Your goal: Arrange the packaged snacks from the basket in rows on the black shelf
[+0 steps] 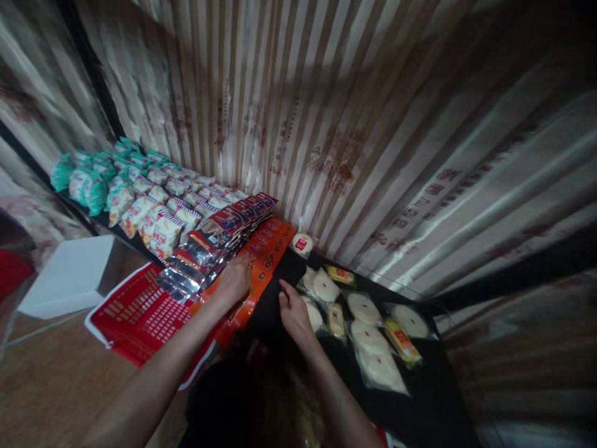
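Note:
My left hand (pixel 236 278) lies over a row of orange snack packets (pixel 264 252), its fingers stretched forward onto them and looking a little blurred. Just left of it are stacked dark red and silver packets (pixel 196 254). My right hand (pixel 295 311) hovers over the black shelf (pixel 273 305), beside the right edge of the orange row. Its fingers are apart from the thumb, with nothing visible in them. Close to that hand are round, pale flatbreads in clear wrap (pixel 325 286) and a small yellow packet (pixel 336 320).
White and teal snack bags (pixel 153 186) fill the shelf's left part. More wrapped flatbreads (pixel 373 348) and a yellow packet (pixel 402 342) lie at right. A red basket (pixel 144 311) and a white box (pixel 69 274) stand at left. Pleated printed sheeting (pixel 317 124) hangs behind.

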`<state>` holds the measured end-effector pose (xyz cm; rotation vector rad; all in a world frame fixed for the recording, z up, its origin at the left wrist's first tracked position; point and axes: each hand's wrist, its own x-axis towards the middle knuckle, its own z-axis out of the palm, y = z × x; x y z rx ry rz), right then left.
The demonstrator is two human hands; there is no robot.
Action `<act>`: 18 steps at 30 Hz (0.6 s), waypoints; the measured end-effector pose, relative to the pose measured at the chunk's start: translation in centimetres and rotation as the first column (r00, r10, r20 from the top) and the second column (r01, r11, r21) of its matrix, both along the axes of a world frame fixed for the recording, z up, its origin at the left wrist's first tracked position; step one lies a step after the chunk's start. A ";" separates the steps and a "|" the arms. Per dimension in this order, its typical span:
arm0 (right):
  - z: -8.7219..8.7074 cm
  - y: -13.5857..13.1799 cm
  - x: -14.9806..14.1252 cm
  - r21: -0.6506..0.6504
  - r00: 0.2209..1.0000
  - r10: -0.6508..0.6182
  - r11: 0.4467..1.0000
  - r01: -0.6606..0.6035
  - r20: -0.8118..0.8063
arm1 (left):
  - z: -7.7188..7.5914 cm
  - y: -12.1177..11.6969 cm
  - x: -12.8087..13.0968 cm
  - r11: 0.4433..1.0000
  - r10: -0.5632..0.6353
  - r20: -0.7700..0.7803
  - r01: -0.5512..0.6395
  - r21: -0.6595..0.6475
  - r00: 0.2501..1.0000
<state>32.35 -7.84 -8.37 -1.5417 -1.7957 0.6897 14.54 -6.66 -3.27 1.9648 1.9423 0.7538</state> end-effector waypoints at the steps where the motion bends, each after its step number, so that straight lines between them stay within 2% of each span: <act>1: -0.6 -0.7 -0.5 -0.018 1.000 -0.004 1.000 0.005 0.009 | -0.8 -0.8 -0.4 1.000 -0.013 -0.054 0.012 -0.004 0.998; 4: -1.5 -1.4 -2.0 -0.049 0.997 -0.025 0.998 0.029 0.068 | -2.8 -2.6 -0.9 0.998 -0.057 -0.168 0.062 0.023 0.984; 6: -1.6 -1.3 -2.8 -0.067 0.993 -0.032 0.997 0.040 0.112 | -3.6 -3.4 -0.9 0.995 -0.079 -0.217 0.089 0.040 0.973; 12: -1.9 -0.2 -3.7 -0.066 0.991 -0.018 0.997 0.028 0.136 | -4.8 -4.3 -0.7 0.998 -0.022 -0.319 0.041 0.052 0.948; 18: -2.3 0.2 -4.0 -0.031 0.993 -0.017 0.999 0.020 0.118 | -5.9 -4.6 -0.4 0.998 0.031 -0.342 -0.012 0.059 0.939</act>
